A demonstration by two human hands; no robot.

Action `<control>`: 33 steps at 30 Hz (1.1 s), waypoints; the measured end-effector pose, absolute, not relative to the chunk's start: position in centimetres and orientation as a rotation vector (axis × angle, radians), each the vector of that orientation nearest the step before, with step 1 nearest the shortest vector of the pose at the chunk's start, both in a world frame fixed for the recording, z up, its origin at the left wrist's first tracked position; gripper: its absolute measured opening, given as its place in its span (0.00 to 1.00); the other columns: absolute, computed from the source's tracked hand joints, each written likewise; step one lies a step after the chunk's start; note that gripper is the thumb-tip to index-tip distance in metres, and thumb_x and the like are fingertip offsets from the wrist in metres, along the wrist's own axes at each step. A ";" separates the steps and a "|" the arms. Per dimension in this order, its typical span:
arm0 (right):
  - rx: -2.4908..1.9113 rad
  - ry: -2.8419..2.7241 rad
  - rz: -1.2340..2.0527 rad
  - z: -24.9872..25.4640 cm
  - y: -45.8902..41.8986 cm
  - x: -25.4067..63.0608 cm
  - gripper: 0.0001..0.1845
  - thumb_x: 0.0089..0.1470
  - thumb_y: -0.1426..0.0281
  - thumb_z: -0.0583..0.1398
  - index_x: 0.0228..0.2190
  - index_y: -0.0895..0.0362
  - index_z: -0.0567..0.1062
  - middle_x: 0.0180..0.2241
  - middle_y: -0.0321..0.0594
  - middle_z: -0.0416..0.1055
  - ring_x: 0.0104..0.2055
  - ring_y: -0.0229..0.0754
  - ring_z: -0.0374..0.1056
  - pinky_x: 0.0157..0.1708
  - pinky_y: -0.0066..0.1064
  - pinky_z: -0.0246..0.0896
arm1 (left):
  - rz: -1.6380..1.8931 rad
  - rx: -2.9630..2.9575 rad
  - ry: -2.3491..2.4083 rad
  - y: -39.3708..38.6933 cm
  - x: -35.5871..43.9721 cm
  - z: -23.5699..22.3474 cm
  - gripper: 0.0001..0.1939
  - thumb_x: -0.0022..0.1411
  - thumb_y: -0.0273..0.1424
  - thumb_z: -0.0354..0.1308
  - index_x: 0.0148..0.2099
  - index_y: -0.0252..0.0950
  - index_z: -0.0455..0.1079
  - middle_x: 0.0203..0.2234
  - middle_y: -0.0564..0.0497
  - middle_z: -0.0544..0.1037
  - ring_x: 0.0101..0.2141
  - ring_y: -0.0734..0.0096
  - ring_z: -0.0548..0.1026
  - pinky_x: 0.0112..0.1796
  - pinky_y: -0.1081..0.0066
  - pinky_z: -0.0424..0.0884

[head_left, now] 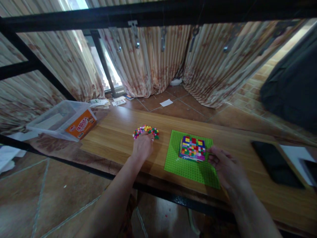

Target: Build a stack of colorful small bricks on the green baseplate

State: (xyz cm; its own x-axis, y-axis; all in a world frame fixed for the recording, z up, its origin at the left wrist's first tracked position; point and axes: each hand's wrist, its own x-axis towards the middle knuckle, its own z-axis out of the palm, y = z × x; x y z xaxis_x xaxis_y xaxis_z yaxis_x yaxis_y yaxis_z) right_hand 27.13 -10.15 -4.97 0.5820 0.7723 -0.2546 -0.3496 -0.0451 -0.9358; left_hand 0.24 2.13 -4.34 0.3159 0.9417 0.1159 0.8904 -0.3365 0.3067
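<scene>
Using L hand at near edge of brick pile, w/ fingers part-curled & tips down among the pieces; can't tell if gripping one. Holding R hand just beside R edge of brick block, w/ thumb & fingers drawn loosely together; too blurred to tell if touching block or pinching a piece. Prob. a picking step w/ L. Best to take one brick at a time, by its sides, leaving studs & underside free. Don't rake hard: might scatter pieces. If adding to block, steady low on its side w/ R, line up w/ studs below, press straight down. Find block on green baseplate, a bit toward far side, R of pile. Brace plate too, in case of sliding on wood top. Farther R, mind dark phone-like slab & white sheet; well off to L, note clear bin w/ orange label.
</scene>
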 end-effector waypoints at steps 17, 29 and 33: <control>-1.308 -1.474 0.178 -2.7 -11.5 20.8 0.10 0.60 0.72 0.63 0.42 0.49 0.81 0.41 0.39 0.78 0.43 0.41 0.75 0.44 0.33 0.72 | 0.820 1.201 0.658 -2.5 6.1 -1.9 0.15 0.52 0.38 0.71 0.38 0.34 0.79 0.29 0.51 0.82 0.27 0.76 0.75 0.33 0.74 0.73; -1.319 -1.494 0.027 -3.2 -11.6 21.0 0.11 0.60 0.73 0.63 0.43 0.50 0.81 0.40 0.42 0.77 0.42 0.41 0.75 0.44 0.34 0.73 | 0.744 1.256 0.652 -3.4 6.9 -2.1 0.13 0.55 0.40 0.69 0.35 0.35 0.79 0.25 0.52 0.81 0.25 0.75 0.76 0.31 0.74 0.72; -1.348 -1.436 0.093 -2.9 -11.6 21.8 0.09 0.61 0.71 0.62 0.41 0.50 0.82 0.39 0.40 0.78 0.42 0.40 0.75 0.44 0.33 0.72 | 0.762 1.302 0.649 -3.2 6.8 -2.2 0.13 0.56 0.40 0.67 0.37 0.35 0.79 0.27 0.51 0.82 0.26 0.75 0.77 0.31 0.74 0.73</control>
State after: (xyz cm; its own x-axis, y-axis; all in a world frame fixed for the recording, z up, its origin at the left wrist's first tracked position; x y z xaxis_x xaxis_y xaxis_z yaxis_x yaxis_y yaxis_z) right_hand 21.80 -11.62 -2.91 0.2593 0.7357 0.6257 0.6485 0.3475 -0.6773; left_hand 6.81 -3.18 -2.17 0.6017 0.7987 -0.0001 -0.1270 0.0958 0.9873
